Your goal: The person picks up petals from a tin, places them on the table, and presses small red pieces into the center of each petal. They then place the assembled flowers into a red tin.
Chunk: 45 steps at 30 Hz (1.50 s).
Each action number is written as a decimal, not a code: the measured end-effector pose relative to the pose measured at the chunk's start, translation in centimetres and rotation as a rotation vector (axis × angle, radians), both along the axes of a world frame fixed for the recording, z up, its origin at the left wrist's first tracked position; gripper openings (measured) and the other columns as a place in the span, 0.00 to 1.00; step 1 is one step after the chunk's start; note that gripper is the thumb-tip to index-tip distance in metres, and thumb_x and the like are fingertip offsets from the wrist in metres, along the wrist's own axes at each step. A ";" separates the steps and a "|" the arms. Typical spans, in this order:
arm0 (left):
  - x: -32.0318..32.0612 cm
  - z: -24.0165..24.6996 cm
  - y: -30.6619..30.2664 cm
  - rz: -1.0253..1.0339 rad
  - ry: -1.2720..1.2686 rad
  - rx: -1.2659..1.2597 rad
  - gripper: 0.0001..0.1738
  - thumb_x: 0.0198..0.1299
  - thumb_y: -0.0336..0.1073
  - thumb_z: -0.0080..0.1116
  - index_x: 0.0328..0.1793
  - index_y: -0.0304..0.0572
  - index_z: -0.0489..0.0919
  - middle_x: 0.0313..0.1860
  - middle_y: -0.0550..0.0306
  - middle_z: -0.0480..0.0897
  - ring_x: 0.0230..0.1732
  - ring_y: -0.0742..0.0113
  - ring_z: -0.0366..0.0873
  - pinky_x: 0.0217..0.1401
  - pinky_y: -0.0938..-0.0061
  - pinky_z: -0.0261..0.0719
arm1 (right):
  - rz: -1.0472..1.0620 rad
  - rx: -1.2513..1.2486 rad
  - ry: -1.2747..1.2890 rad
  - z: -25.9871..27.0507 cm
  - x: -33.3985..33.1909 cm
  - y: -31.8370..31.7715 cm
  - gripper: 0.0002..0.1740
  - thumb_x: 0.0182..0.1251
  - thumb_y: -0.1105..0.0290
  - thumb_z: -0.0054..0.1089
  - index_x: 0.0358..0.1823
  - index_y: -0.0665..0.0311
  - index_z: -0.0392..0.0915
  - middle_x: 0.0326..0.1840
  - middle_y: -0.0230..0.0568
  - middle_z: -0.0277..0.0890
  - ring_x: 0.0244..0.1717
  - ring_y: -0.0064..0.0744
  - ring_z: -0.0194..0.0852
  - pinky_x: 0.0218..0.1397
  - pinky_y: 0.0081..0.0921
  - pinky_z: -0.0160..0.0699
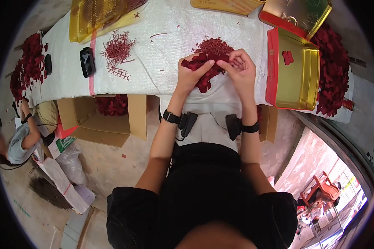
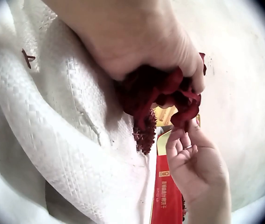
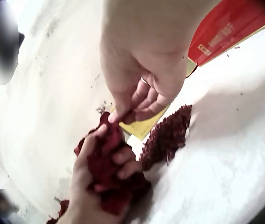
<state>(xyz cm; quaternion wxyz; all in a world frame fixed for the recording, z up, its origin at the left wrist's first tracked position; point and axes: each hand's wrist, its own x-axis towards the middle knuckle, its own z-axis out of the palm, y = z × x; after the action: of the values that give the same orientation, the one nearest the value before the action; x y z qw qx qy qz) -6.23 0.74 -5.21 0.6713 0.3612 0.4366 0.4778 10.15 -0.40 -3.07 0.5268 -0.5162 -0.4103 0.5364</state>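
Over the near edge of the white-covered table, my left hand point(image 1: 191, 76) grips a bunch of dark red petal-shaped pieces point(image 1: 204, 85). My right hand point(image 1: 243, 71) meets it from the other side; thumb and index finger pinch a petal piece at the edge of the bunch, as the right wrist view shows. Its other fingers curl loosely, one with a ring. Just behind both hands is a heap of small dark red bits point(image 3: 167, 137). To the right stands a red and gold tin point(image 1: 272, 70), with a single red petal piece point(image 1: 287, 58) inside.
Thin red branched stems point(image 1: 118, 47) lie in a loose pile on the left, beside a black object point(image 1: 87, 62). Gold plastic trays point(image 1: 99, 18) sit at the back left. More petals point(image 1: 333, 70) heap at far right. An open cardboard box point(image 1: 99, 128) is below; another person point(image 1: 23, 141) works at left.
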 end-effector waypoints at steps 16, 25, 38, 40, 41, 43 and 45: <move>0.5 -0.6 0.1 -0.049 0.067 0.189 0.11 0.53 0.26 0.66 0.43 0.34 0.80 0.35 0.60 0.83 0.34 0.77 0.78 0.39 0.82 0.77 | 0.083 0.192 -0.545 3.7 -0.1 0.7 0.07 0.56 0.71 0.67 0.33 0.66 0.81 0.37 0.36 0.79 0.37 0.25 0.76 0.39 0.20 0.72; 0.7 -0.7 0.2 0.065 -0.063 0.081 0.20 0.47 0.28 0.73 0.46 0.35 0.79 0.36 0.58 0.82 0.33 0.77 0.78 0.36 0.83 0.76 | 0.127 0.129 -0.428 3.1 1.0 0.4 0.06 0.61 0.73 0.64 0.36 0.67 0.79 0.38 0.31 0.77 0.36 0.17 0.70 0.39 0.15 0.66; 0.5 -0.3 0.2 0.011 -0.021 0.038 0.11 0.55 0.25 0.65 0.44 0.35 0.78 0.31 0.61 0.81 0.27 0.79 0.75 0.30 0.84 0.74 | 0.104 0.118 -0.521 4.3 0.8 0.0 0.08 0.57 0.72 0.66 0.35 0.67 0.80 0.29 0.33 0.78 0.27 0.20 0.68 0.34 0.17 0.68; 0.5 -0.4 0.2 0.005 -0.019 0.061 0.09 0.55 0.25 0.65 0.41 0.34 0.79 0.29 0.62 0.81 0.25 0.80 0.75 0.28 0.85 0.73 | 0.119 0.120 -0.503 3.9 1.2 0.0 0.09 0.56 0.71 0.66 0.37 0.66 0.81 0.30 0.35 0.78 0.28 0.23 0.70 0.35 0.19 0.69; 0.5 -0.3 0.3 0.025 -0.042 0.047 0.09 0.55 0.25 0.64 0.42 0.34 0.79 0.28 0.62 0.81 0.25 0.80 0.75 0.28 0.85 0.73 | 0.086 0.117 -0.580 3.7 1.3 0.1 0.09 0.56 0.71 0.66 0.38 0.65 0.81 0.31 0.36 0.78 0.29 0.26 0.71 0.36 0.21 0.70; 0.5 -0.3 0.2 0.064 -0.087 0.018 0.09 0.56 0.25 0.63 0.43 0.34 0.79 0.28 0.62 0.81 0.24 0.80 0.75 0.28 0.85 0.73 | 0.020 0.109 -0.733 3.2 1.5 0.2 0.09 0.56 0.70 0.66 0.39 0.63 0.82 0.33 0.38 0.79 0.31 0.31 0.74 0.37 0.24 0.72; 0.5 -0.4 0.3 0.073 -0.092 0.013 0.10 0.55 0.26 0.64 0.44 0.35 0.78 0.28 0.61 0.81 0.23 0.79 0.74 0.27 0.84 0.73 | 0.027 0.156 -0.836 2.4 1.5 0.3 0.09 0.56 0.69 0.66 0.39 0.61 0.82 0.35 0.39 0.79 0.35 0.36 0.75 0.39 0.28 0.73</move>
<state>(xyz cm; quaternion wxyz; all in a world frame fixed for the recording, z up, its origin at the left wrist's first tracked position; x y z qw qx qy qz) -5.70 1.01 -5.57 0.6705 0.3269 0.4151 0.5208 11.67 -0.09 -0.70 0.3456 -0.6424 -0.6346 0.2553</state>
